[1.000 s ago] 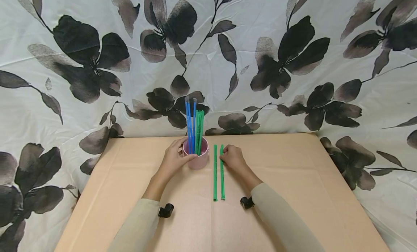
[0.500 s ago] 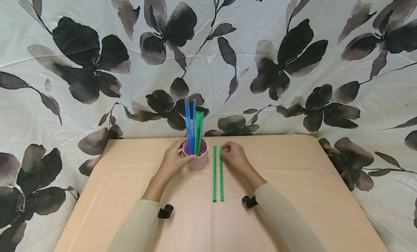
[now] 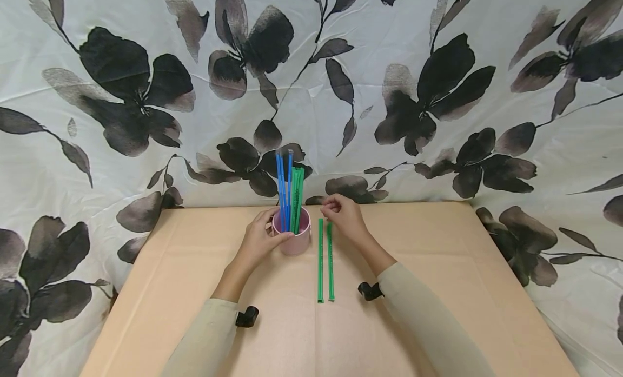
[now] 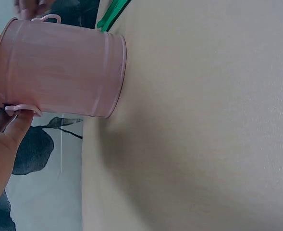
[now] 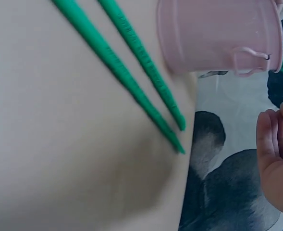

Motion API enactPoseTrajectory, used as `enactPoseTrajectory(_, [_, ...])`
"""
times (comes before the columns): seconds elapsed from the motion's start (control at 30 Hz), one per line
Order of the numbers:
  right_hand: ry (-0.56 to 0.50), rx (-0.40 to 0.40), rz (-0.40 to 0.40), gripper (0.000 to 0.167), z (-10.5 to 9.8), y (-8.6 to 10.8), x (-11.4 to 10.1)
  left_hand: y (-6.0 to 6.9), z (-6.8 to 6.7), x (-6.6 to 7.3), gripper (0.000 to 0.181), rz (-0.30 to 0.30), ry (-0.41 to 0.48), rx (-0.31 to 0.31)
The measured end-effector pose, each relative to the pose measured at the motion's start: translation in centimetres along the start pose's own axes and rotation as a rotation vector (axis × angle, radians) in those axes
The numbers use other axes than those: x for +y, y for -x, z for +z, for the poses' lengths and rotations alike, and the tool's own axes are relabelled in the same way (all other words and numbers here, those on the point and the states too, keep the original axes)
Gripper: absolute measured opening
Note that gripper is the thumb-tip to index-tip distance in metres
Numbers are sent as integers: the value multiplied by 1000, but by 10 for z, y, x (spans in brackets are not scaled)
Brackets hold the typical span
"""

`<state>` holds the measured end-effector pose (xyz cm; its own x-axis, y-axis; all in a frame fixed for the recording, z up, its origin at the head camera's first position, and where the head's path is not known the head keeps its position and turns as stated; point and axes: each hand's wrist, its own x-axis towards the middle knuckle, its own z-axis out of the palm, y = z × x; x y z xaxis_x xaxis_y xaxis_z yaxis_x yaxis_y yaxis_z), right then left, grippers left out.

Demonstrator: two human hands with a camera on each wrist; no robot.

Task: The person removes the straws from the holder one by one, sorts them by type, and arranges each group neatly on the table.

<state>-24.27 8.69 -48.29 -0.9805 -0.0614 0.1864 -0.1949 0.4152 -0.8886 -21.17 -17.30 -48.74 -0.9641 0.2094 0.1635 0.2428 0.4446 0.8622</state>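
standing upright on the tan tabletop (image 3: 413,323), the pink cup (image 3: 297,246) is the reference for everything here. blue sticks (image 3: 282,190) and green sticks (image 3: 297,204) poke up out of it, blues on the left side of the mouth, greens on the right. floral cloth (image 3: 311,96) hangs behind the cup and the table edge. two more greens lie flat to the cup's right: an inner stick (image 3: 320,263) near it, then an outer stick (image 3: 331,266) roughly parallel, with a gap. so the inner one sits between the outer one and the cup. dark wrist cameras (one per arm) are on the near side of the cup.

grip: left hand (image 3: 260,237) has the cup from its left, thumb at the near rim, fingers by the left handle (image 4: 23,108). right hand (image 3: 344,217) is released: fingers loosely bent, nothing in them, raised right of the cup by the far end of the outer stick, clear of it.

hidden: lower ends of the cup's sticks are inside it; they overlap, so no count. left hand covers part of the cup's left side. both wrist views crop their hand; right view crops the loose sticks too.
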Motion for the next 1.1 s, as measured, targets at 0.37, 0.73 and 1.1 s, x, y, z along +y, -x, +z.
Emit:
enactPoseTrajectory(0.37, [-32, -29, -6, 27, 13, -15, -31, 4, -1, 0, 78, 6, -5, 10])
enactPoseTrajectory(0.73, [-64, -70, 16, 38, 28, -26, -51, 6, 1, 3, 77, 4, -15, 11])
enactPoseTrajectory(1.1, [18, -28, 37, 33, 32, -27, -51, 9, 4, 2, 78, 1, -8, 14])
